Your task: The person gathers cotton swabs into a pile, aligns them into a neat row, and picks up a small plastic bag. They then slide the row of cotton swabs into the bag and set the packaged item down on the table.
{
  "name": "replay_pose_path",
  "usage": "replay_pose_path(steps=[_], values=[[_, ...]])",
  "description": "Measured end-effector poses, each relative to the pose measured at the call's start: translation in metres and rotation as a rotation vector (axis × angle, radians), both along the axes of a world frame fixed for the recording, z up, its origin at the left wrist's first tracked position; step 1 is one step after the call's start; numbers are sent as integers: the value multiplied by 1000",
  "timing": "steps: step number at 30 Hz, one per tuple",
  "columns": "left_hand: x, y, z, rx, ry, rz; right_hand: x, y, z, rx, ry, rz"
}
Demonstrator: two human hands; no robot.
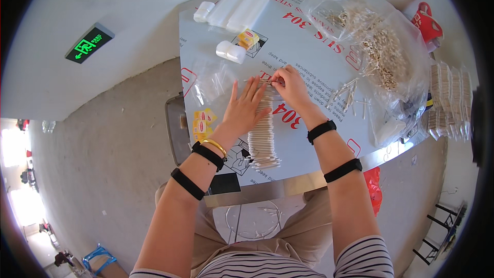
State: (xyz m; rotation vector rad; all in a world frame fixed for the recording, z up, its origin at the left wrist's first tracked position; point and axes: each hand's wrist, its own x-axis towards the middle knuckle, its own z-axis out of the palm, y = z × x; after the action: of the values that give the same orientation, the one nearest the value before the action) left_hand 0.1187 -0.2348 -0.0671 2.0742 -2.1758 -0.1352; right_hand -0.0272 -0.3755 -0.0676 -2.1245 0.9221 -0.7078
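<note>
A long row of cotton swabs (261, 141) lies side by side on the metal-topped table, running from near my body toward the far side. My left hand (243, 105) rests flat along the left side of the row, fingers spread, partly covering it. At the row's far end my right hand (288, 85) is closed in a pinch on the end of a cotton swab. Several loose swabs (347, 92) are scattered to the right of that hand. Beyond them a large clear plastic bag (399, 105) holds a big heap of swabs (378, 46).
Clear plastic bags (208, 82) lie left of my hands. Rolled clear film (230, 52), flat plastic sleeves (239, 10) and a yellow box (247, 39) are farther back. Small yellow packets (202, 122) sit near the left edge. Packed bundles (450, 100) stand at the right.
</note>
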Motion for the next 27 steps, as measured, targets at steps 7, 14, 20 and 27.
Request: replay_pose_path(steps=[7, 14, 20, 27], values=[[3, -2, -4, -38, -26, -26, 5, -7, 7, 1, 190, 74], [7, 1, -6, -55, 7, -42, 9, -29, 14, -67, 227, 12], [11, -2, -2, -60, -31, -74, 13, -36, 14, -241, 277, 42], [22, -12, 4, -94, -115, -102, -3, -32, 3, -150, 148, -22]])
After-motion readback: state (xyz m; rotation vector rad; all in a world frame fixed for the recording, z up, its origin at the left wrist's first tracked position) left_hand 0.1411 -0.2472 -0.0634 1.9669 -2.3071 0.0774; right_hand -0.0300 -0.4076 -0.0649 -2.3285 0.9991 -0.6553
